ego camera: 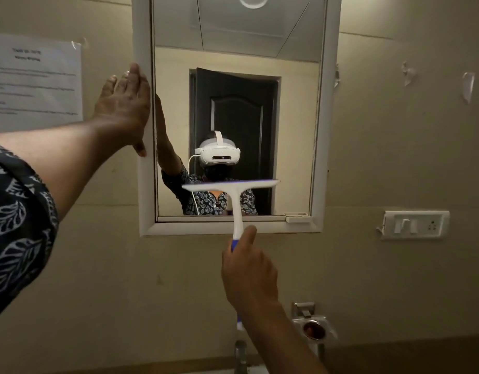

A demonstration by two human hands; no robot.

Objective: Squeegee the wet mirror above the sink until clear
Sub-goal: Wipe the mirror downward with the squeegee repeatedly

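A white-framed mirror (322, 109) hangs on the beige wall. My right hand (249, 273) grips the blue-and-white handle of a white squeegee (237, 203). Its blade lies level across the lower part of the glass. My left hand (125, 103) presses flat with straight fingers against the mirror's left frame edge. The glass reflects a person wearing a white headset and a dark door behind. No water drops show plainly on the glass.
A printed paper sheet (36, 82) is taped to the wall at the left. A white switch plate (415, 224) sits at the right, with tape scraps (468, 86) above it. A metal tap (241, 354) and a chrome fitting (312, 326) stand below the mirror.
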